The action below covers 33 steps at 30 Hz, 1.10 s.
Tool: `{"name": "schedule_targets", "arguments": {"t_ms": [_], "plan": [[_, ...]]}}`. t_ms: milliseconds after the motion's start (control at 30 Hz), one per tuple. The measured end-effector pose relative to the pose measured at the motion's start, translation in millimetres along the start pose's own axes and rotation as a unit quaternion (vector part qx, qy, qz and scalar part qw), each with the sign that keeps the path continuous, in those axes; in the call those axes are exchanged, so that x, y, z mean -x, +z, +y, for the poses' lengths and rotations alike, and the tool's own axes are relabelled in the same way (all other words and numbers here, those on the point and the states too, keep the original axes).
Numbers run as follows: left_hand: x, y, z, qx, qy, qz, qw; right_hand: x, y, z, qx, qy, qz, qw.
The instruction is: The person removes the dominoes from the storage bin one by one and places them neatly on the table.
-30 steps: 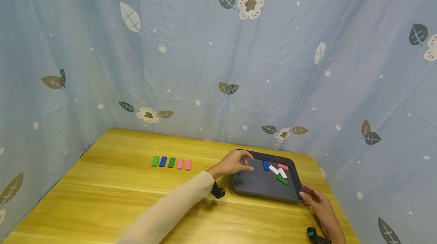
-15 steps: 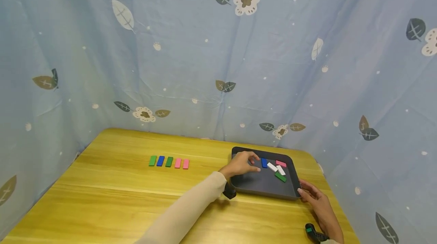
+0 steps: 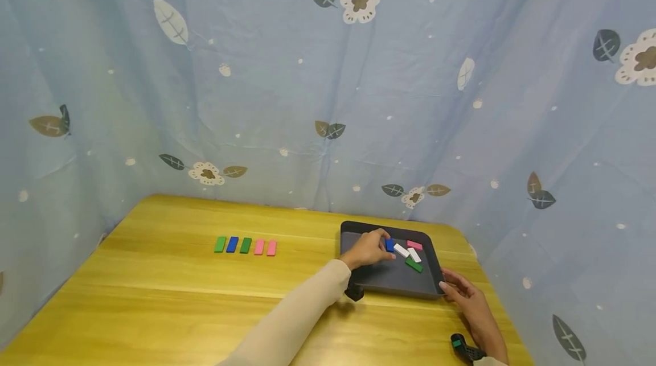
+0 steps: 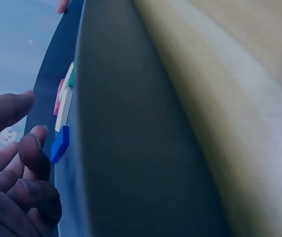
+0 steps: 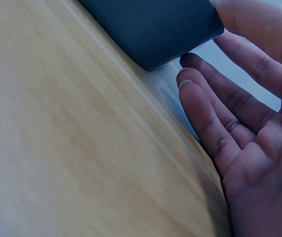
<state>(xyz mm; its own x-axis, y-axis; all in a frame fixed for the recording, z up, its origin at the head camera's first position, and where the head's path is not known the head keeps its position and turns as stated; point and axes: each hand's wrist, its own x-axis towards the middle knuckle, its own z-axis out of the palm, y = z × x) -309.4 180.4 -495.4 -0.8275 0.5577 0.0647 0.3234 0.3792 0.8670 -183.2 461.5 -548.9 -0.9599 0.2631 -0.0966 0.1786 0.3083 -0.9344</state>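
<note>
A dark grey tray (image 3: pixel 389 285) stands on the right part of the table with several small flat blocks in it. Over its left side reaches my left hand (image 3: pixel 368 248), thumb and index fingertip on either side of the blue block (image 3: pixel 390 245). In the left wrist view the thumb and fingers are spread, close to that blue block (image 4: pixel 60 144). Beside it lie two white blocks (image 3: pixel 401 250), a pink block (image 3: pixel 414 245) and a green block (image 3: pixel 413 264). My right hand (image 3: pixel 470 300) holds the tray's near right corner, thumb at the rim, fingers along the outside.
On the left of the wooden table (image 3: pixel 169 292), a row of blocks runs from a light green block (image 3: pixel 220 244) through a blue block (image 3: pixel 232 245) and a dark green block (image 3: pixel 245 245) to two pink blocks (image 3: pixel 259 247). A patterned blue curtain (image 3: pixel 266 70) surrounds the table.
My left hand has moved right across the tray to the blue block, its thumb and index finger now around it. The right hand stays at the tray's corner. The head view has shifted slightly.
</note>
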Motion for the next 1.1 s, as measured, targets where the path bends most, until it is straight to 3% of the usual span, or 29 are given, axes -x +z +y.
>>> {"name": "schedule_targets", "arguments": {"t_ms": [233, 533, 933, 1100], "plan": [[-9.1, 6.6, 4.8, 0.002, -0.017, -0.005, 0.9998, 0.6, -1.7, 1.3, -0.006, 0.001, 0.000, 1.0000], [-18.0, 15.9, -7.0, -0.032, -0.026, 0.004, 0.9991, -1.1, -1.1, 3.6, -0.018, -0.006, 0.007, 0.9998], [-22.9, 22.8, -6.0, -0.120, -0.058, -0.009, 0.9910, -0.4, -1.1, 2.2, -0.024, -0.010, 0.002, 0.9997], [-21.3, 25.1, -5.0, -0.145, -0.052, -0.011, 0.9879, 2.7, -1.2, 1.4, -0.024, -0.010, 0.005, 0.9996]]}}
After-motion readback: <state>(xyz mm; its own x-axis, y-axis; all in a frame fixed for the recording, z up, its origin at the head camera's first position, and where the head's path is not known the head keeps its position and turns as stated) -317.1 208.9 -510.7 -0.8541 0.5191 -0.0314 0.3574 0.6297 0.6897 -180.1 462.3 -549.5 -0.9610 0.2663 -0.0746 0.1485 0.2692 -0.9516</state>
